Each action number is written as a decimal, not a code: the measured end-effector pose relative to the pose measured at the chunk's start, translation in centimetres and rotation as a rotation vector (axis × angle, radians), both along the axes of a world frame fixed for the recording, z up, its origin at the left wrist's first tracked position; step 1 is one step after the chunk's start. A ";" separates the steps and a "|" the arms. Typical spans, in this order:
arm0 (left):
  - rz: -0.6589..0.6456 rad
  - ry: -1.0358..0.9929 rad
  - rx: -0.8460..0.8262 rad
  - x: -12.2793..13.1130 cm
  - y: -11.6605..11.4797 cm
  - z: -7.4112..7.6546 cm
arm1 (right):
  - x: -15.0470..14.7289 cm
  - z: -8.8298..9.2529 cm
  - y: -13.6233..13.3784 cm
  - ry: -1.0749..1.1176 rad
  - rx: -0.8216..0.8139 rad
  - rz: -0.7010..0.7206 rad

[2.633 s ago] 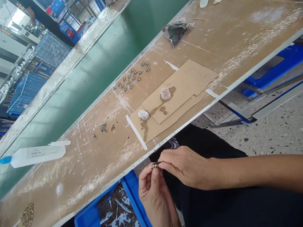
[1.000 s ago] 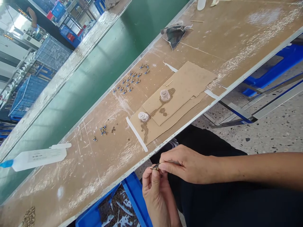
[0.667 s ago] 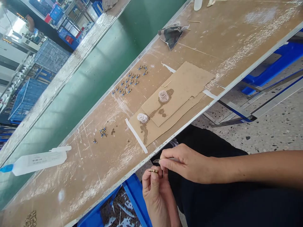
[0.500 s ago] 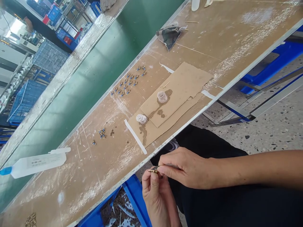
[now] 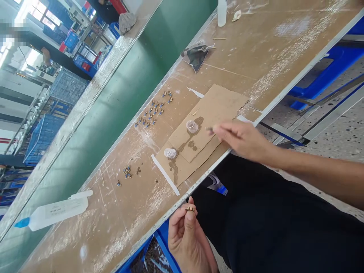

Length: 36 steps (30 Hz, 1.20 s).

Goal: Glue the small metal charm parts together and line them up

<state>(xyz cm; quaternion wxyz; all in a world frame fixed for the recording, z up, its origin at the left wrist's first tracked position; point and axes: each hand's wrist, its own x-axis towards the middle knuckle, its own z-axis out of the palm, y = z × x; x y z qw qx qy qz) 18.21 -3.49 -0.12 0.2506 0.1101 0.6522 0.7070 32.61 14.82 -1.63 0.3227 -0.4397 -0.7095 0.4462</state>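
My left hand [image 5: 186, 235] stays low by my lap, pinching a tiny brass part [image 5: 190, 208] between thumb and fingertips. My right hand [image 5: 243, 139] reaches out over the cardboard sheets [image 5: 224, 104], its fingers closed on a thin metal tool whose tip [image 5: 209, 129] points at a small clear cup [image 5: 192, 126]. A second clear cup [image 5: 171, 153] sits on the lower cardboard to the left. Rows of small blue-and-brass parts [image 5: 155, 111] lie further back on the bench.
A white squeeze bottle with a blue tip [image 5: 55, 210] lies at the left of the bench. A few loose small parts [image 5: 127, 173] sit mid-bench, a camouflage rag [image 5: 196, 55] further back. A blue bin [image 5: 153, 254] holding dark pieces is under the bench edge. A green conveyor belt [image 5: 119, 83] runs behind.
My right hand left the left hand and moved up over the cardboard with the tool, toward the clear cup. The left hand stayed low with the brass part. The view tilted slightly.
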 end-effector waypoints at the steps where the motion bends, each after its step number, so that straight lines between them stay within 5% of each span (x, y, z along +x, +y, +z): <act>1: -0.009 0.033 -0.004 -0.1 0.3 0.1 | 0.6 -0.1 1.8 -0.037 0.068 -0.088; 6: -0.028 0.163 -0.079 -1.3 2.9 1.0 | 2.2 -0.8 10.0 -0.213 0.211 -0.281; 10: -0.142 0.307 -0.134 -2.7 6.8 2.6 | 2.0 -1.6 12.8 -0.277 0.256 -0.253; 16: -0.357 0.571 -0.356 -3.8 13.1 4.7 | 1.9 -2.5 12.7 -0.252 0.400 -0.307; 22: -0.527 0.804 -0.584 -4.1 17.7 5.2 | 2.0 -2.8 13.0 -0.227 0.513 -0.359; 36: -0.630 1.060 -0.828 -3.1 20.3 5.8 | 2.3 -3.2 13.4 -0.219 0.578 -0.329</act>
